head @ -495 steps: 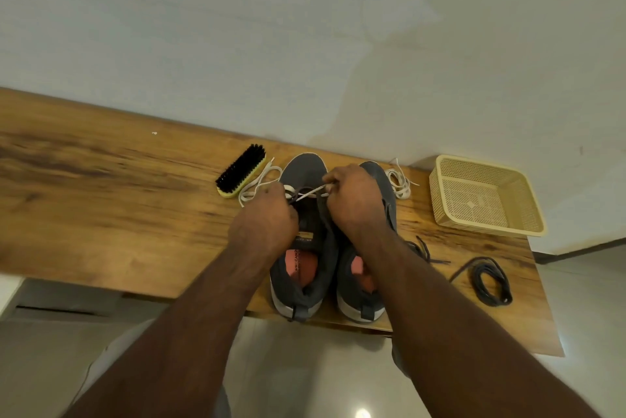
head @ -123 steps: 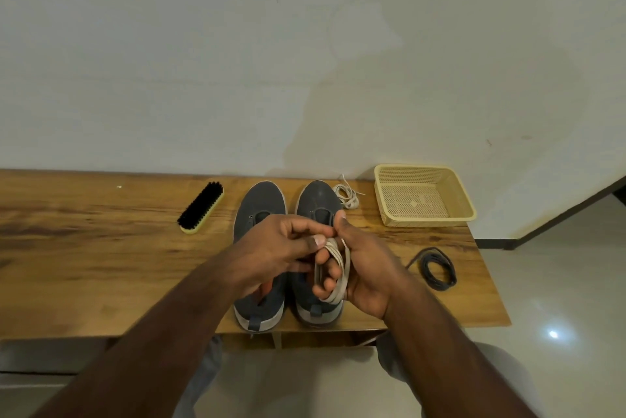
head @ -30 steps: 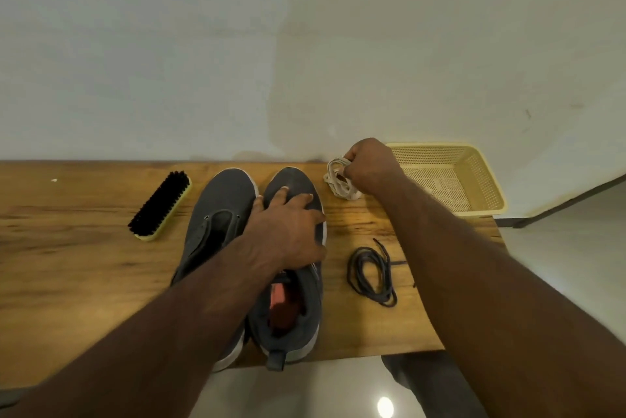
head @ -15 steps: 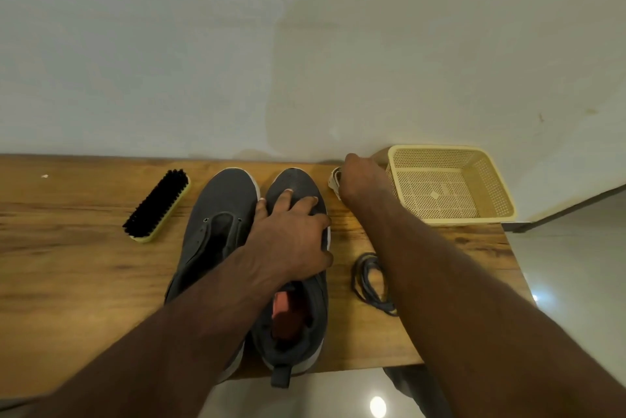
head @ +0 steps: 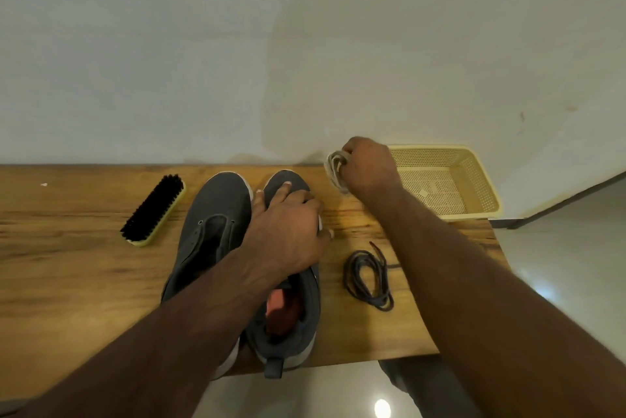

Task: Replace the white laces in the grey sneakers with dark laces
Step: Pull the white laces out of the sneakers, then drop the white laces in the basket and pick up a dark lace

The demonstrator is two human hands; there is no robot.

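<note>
White laces [head: 335, 171], bunched in a soft coil, sit in the curled fingers of the right hand [head: 367, 167] at centre right of the frame, just left of the yellow basket [head: 474, 180], while the left hand [head: 288, 231] lies flat with fingers spread on the right-hand grey sneaker [head: 288, 316], holding nothing. Beside that shoe, just right of centre, the dark laces [head: 367, 277] lie in a loose loop on the wooden table [head: 67, 282]; the other sneaker [head: 210, 231] and a brush [head: 154, 209] lie further left. Light and limp, the dark laces will likely flop and tangle, so pinching a stiff tip seems best for threading.
</note>
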